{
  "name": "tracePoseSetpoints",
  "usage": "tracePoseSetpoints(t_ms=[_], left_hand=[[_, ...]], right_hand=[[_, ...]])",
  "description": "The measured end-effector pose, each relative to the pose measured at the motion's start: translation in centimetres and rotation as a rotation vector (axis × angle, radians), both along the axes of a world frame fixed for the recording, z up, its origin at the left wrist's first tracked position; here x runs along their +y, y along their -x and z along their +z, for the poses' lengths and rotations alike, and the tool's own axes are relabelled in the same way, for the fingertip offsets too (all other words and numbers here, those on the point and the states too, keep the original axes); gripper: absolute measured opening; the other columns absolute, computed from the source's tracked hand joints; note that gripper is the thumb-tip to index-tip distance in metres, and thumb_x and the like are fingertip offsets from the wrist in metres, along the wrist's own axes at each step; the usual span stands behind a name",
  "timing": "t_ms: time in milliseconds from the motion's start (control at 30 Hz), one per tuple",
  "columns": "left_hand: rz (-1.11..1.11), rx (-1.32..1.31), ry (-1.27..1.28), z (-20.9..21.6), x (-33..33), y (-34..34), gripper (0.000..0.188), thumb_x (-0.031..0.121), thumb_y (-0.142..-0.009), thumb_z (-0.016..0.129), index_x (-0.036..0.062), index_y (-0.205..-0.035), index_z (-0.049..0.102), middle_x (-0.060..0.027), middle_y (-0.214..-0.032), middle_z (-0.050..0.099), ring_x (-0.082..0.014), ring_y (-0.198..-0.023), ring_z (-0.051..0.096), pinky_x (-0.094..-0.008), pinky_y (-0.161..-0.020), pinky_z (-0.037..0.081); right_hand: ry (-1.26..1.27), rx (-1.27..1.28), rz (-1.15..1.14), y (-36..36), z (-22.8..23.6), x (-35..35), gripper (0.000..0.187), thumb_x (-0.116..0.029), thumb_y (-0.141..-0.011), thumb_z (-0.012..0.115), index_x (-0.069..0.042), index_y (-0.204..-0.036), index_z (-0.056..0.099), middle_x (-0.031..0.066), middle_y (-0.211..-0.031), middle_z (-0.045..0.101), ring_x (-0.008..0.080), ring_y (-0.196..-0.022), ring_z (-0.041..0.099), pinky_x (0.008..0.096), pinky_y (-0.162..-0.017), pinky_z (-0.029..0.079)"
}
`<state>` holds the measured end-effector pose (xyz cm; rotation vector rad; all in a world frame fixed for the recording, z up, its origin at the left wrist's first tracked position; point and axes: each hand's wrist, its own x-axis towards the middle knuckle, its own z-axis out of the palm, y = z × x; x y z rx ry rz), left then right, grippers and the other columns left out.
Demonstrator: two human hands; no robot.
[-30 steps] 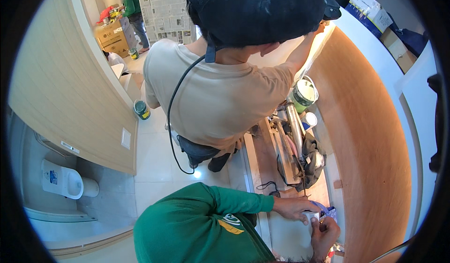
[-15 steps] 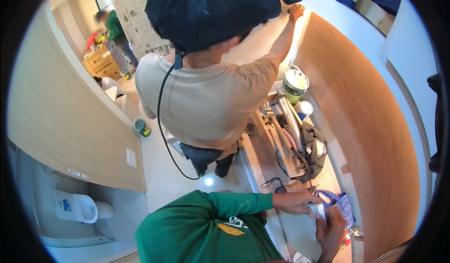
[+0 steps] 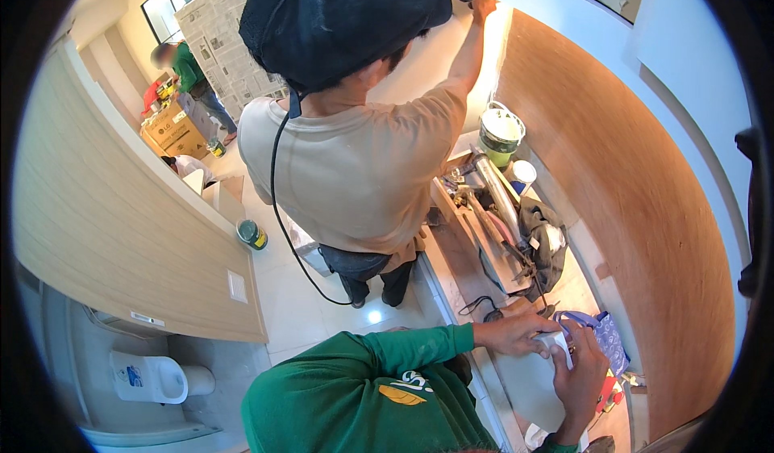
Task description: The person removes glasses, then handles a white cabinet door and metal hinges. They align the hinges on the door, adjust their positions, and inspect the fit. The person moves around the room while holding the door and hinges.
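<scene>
My left hand reaches in from the green sleeve, its fingers closed on the far edge of a small white piece. My right hand grips the same piece from the other side, thumb against it. I cannot tell whether it is folded paper or something stiffer. Just below both hands is a flat pale grey sheet, partly covered by my right hand and sleeve. A purple patterned cloth bag lies beyond my right hand.
A person in a beige shirt and dark cap stands ahead, arm raised to the wall. A wooden tool box, a paint bucket and a white tub stand right of them. A curved wooden panel bounds the right side.
My hands have drawn closer together around the white piece, which now sits higher, tilted between my fingers. The view has shifted slightly.
</scene>
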<state>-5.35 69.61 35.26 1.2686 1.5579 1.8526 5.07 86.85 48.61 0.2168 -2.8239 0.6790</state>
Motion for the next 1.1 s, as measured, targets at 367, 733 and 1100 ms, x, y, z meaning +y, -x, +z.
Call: tracePoseSetpoints(t_ms=[367, 733, 1100], left_hand=[[0.051, 0.088, 0.146, -0.9, -0.1, 0.1, 0.053, 0.028, -0.104, 0.085, 0.0034, -0.148, 0.068, -0.0198, -0.138, 0.061, -0.0373, -0.137, 0.049, -0.0558, -0.118, 0.041], [0.116, 0.12, 0.069, -2.5, 0.2, -1.6, 0.05, 0.017, -0.104, 0.08, 0.0051, -0.151, 0.066, -0.0188, -0.146, 0.068, -0.0387, -0.141, 0.064, -0.0538, -0.119, 0.046], [0.683, -0.08, -0.253, 7.3, -11.0, -8.3, 0.083, 0.012, -0.113, 0.07, 0.0024, -0.182, 0.025, -0.0172, -0.127, 0.079, -0.0268, -0.121, 0.077, -0.0413, -0.111, 0.059]], right_hand=[[-0.011, 0.04, -0.051, -0.1, -1.3, -1.1, 0.018, -0.012, -0.099, 0.081, -0.002, -0.109, 0.07, 0.0158, -0.096, 0.068, 0.0376, -0.081, 0.073, 0.047, -0.071, 0.054], [-0.143, 0.225, -0.171, 0.0, -3.8, -3.0, 0.03, -0.03, -0.107, 0.077, -0.002, -0.102, 0.069, 0.0167, -0.096, 0.069, 0.0398, -0.085, 0.072, 0.0491, -0.073, 0.054], [-0.134, 0.081, -0.003, -1.0, -1.8, -1.3, 0.039, -0.045, -0.109, 0.075, -0.009, -0.123, 0.082, 0.0158, -0.108, 0.073, 0.0387, -0.099, 0.072, 0.0493, -0.087, 0.058]])
